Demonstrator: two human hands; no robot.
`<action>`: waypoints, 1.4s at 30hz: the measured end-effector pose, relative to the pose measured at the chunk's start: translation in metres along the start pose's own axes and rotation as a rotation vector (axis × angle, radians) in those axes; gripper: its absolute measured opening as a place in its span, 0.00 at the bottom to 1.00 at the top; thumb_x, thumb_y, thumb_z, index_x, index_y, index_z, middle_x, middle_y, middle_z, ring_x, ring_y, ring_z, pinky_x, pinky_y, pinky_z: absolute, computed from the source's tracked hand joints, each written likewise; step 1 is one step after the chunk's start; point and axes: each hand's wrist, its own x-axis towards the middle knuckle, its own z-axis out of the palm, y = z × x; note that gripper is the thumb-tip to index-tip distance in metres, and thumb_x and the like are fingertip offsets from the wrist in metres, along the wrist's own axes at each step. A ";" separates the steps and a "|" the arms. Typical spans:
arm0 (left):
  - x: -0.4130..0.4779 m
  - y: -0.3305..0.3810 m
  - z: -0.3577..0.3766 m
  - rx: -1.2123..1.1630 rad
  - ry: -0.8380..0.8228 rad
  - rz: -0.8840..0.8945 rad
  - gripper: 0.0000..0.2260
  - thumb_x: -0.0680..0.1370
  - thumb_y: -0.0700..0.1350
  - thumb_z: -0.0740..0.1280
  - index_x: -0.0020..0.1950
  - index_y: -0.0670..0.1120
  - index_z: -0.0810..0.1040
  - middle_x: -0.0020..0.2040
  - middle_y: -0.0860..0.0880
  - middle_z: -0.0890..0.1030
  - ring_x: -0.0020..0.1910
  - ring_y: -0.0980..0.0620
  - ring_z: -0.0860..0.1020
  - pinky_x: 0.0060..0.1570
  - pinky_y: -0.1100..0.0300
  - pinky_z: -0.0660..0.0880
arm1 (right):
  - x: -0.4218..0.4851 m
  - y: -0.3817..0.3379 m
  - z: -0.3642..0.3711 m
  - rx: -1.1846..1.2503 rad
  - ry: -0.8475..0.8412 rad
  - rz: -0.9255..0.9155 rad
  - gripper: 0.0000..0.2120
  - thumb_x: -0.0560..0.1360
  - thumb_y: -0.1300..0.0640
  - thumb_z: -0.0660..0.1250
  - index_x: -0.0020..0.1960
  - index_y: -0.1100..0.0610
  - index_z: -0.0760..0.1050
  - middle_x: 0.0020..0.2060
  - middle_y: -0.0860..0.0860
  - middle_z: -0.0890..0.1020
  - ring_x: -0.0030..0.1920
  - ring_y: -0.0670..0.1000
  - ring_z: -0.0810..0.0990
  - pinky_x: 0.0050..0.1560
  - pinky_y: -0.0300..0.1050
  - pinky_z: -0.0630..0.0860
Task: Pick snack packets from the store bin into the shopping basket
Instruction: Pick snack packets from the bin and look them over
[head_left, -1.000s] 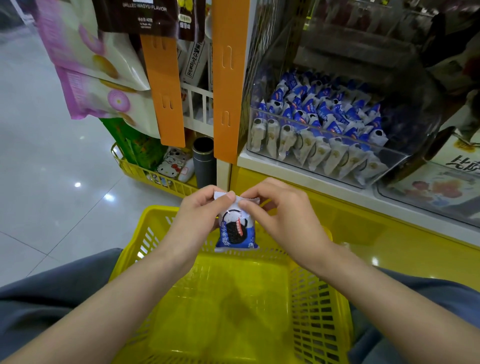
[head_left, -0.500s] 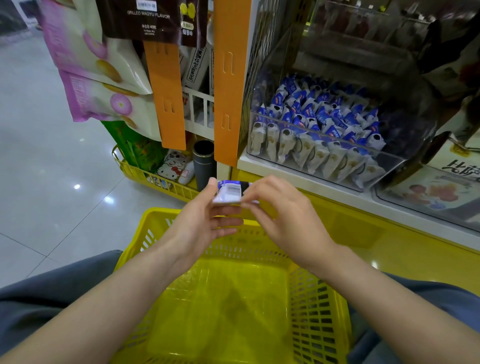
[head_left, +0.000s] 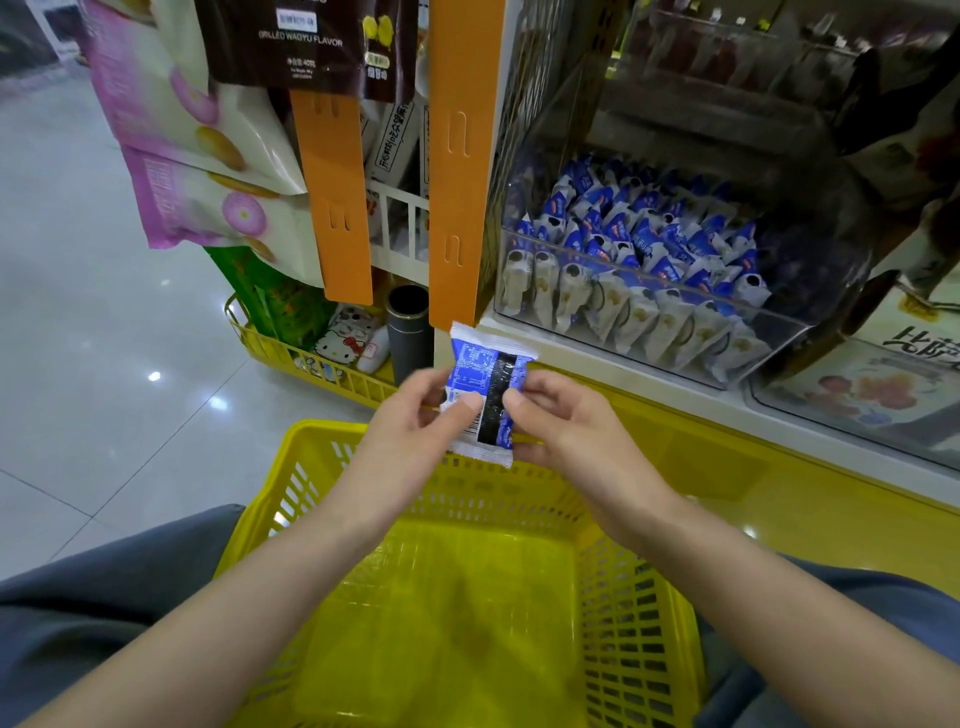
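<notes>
A small blue and white snack packet (head_left: 480, 384) is held upright above the far rim of the yellow shopping basket (head_left: 457, 613), its printed back side with a black seam facing me. My left hand (head_left: 415, 421) pinches its left edge with the thumb on top. My right hand (head_left: 561, 421) pinches its right edge. The basket sits on my lap and nothing shows inside it. To the upper right, a clear plastic store bin (head_left: 670, 332) holds several blue and white packets of the same kind (head_left: 644, 239).
Orange shelf posts (head_left: 457, 156) and hanging snack bags (head_left: 192, 130) stand at the upper left. A second yellow basket (head_left: 306, 358) on the floor holds a dark flask (head_left: 408, 327). A yellow shelf front (head_left: 779, 467) runs along the right. Grey floor tiles lie to the left.
Both hands have turned the packet over: a second ago its front hung facing me, half a second ago it lay edge-on, and its back now faces me, raised slightly.
</notes>
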 end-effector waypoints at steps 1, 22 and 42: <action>-0.001 -0.001 0.000 0.130 0.089 0.081 0.13 0.76 0.45 0.67 0.59 0.49 0.72 0.52 0.52 0.78 0.47 0.55 0.77 0.44 0.70 0.73 | -0.001 0.001 0.000 0.015 0.017 0.003 0.11 0.78 0.61 0.62 0.59 0.62 0.73 0.52 0.56 0.82 0.48 0.50 0.82 0.49 0.47 0.79; -0.010 -0.007 0.002 0.525 0.049 0.274 0.15 0.78 0.39 0.60 0.64 0.48 0.71 0.52 0.53 0.79 0.48 0.58 0.79 0.46 0.67 0.74 | 0.008 0.018 0.006 -0.190 0.034 -0.092 0.16 0.72 0.59 0.70 0.53 0.47 0.67 0.46 0.49 0.78 0.40 0.45 0.81 0.41 0.39 0.79; -0.006 0.006 -0.007 0.801 0.107 0.375 0.08 0.80 0.45 0.59 0.43 0.46 0.73 0.32 0.53 0.73 0.32 0.52 0.74 0.31 0.59 0.68 | 0.006 0.029 0.005 -0.560 -0.054 -0.290 0.17 0.75 0.56 0.66 0.60 0.46 0.66 0.54 0.45 0.77 0.52 0.41 0.77 0.50 0.41 0.78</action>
